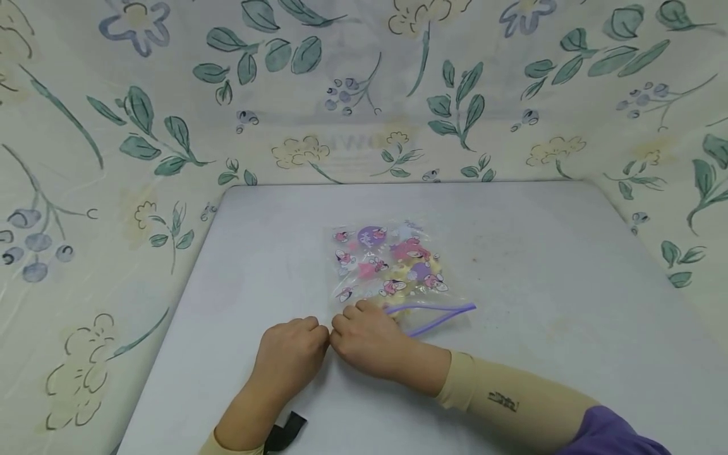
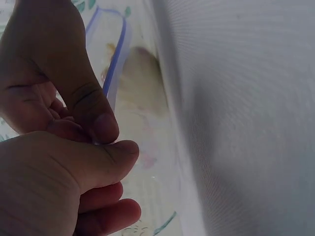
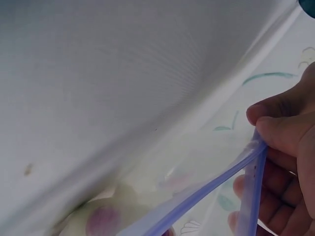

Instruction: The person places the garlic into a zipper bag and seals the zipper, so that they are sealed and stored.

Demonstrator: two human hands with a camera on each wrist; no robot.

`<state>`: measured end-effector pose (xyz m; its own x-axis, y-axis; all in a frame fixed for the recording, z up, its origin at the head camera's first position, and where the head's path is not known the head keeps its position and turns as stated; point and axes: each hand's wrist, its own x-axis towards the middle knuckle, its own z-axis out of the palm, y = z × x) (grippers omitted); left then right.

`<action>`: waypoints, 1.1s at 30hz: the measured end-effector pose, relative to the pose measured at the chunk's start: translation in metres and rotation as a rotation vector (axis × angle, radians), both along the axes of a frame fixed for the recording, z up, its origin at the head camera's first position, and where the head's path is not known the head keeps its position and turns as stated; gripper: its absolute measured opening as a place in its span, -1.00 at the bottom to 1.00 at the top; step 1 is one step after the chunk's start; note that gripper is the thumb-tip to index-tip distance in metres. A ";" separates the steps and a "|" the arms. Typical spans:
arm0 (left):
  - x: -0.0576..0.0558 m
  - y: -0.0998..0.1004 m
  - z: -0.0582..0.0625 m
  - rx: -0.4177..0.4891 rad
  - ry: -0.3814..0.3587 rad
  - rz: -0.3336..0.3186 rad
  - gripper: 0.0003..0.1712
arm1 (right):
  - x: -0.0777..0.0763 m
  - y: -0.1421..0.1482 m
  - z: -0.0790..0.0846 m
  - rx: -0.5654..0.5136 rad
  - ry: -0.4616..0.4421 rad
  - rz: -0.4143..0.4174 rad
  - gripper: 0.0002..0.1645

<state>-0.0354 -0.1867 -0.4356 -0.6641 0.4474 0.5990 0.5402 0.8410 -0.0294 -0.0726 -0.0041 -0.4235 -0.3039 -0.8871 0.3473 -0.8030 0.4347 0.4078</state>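
A clear zip bag (image 1: pixel 372 268) printed with pink and purple cartoon figures lies on the table, its zip edge toward me. Something pale yellow shows inside, its kind unclear. The purple zip strip (image 1: pixel 438 308) gapes into a loop on the right side. My right hand (image 1: pixel 366 341) pinches the zip edge near its left end between thumb and fingers. Close against it, my left hand (image 1: pixel 292 354) pinches the bag's left corner, with the thumbs of both hands nearly meeting in the left wrist view. In the right wrist view the zip strips (image 3: pixel 197 194) spread apart from the pinched end.
The white table (image 1: pixel 540 265) extends around the bag, with small dark specks to the right. A cloth (image 1: pixel 364 95) with leaves and flowers hangs behind and at the sides. A black strap (image 1: pixel 287 433) shows by the left wrist.
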 end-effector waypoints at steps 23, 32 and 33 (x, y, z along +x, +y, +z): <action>0.002 -0.001 0.002 -0.037 -0.161 0.064 -0.78 | -0.013 0.067 0.000 -0.033 -0.069 0.002 -0.89; 0.002 -0.004 0.001 -0.008 -0.145 0.088 -0.76 | -0.022 0.101 -0.003 -0.154 -0.017 0.063 -0.82; 0.002 -0.004 0.000 -0.009 -0.148 0.095 -0.76 | -0.023 0.105 -0.004 -0.160 -0.012 0.060 -0.79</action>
<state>-0.0335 -0.1911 -0.4352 -0.7845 0.3830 0.4877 0.4571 0.8886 0.0374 -0.0957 0.1009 -0.4271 -0.2565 -0.8376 0.4822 -0.8339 0.4441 0.3278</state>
